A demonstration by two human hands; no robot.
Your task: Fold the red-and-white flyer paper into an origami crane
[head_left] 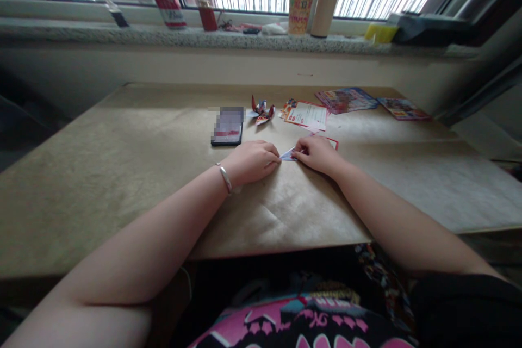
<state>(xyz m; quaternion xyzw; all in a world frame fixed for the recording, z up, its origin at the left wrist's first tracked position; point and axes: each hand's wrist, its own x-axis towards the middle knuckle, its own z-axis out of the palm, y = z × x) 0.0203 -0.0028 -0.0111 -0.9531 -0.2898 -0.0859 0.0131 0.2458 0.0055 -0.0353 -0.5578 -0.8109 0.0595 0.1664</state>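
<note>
A small folded paper [289, 155], pale with a pointed left end, lies on the table between my hands. My left hand [253, 162], with a silver bracelet at the wrist, has its fingers together at the paper's left tip. At the other end my right hand [317, 152] pinches the paper, thumb and index finger closed on it. Part of the paper is hidden beneath the right hand, and a red-edged piece [334, 144] shows beyond it. Just past my hands stands a folded paper figure [262, 113] with upright points. Left of that figure rests a phone [227, 126].
Printed cards [308, 115] lie behind my right hand, with colourful card packs [346, 100] and another card [403, 108] farther right. On the windowsill [244, 41] stand a red can [169, 7], a patterned cup [300, 8] and other items. The table edge is near my body.
</note>
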